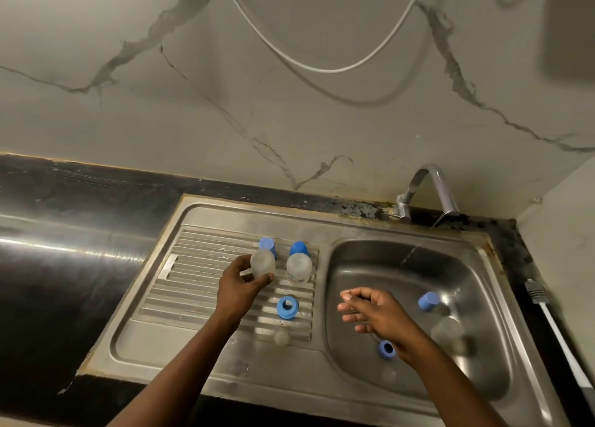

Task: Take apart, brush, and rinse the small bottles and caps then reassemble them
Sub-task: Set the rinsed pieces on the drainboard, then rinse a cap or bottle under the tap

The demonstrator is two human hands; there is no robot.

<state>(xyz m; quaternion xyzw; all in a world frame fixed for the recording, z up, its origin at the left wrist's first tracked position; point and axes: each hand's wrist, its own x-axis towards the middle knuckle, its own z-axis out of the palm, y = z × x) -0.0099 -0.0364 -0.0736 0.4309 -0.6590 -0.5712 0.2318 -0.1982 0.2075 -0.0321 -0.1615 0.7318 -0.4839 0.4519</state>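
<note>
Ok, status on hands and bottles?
Left hand grips bottle on drainboard. Right hand open over basin. Cap, ring loose in basin.

no readable text, labels or numbers

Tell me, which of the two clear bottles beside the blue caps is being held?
The left bottle: the left hand grips it, while the right bottle stands untouched, nearer the sink basin.

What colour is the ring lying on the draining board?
Blue; the head view shows the ring clearly.
</note>
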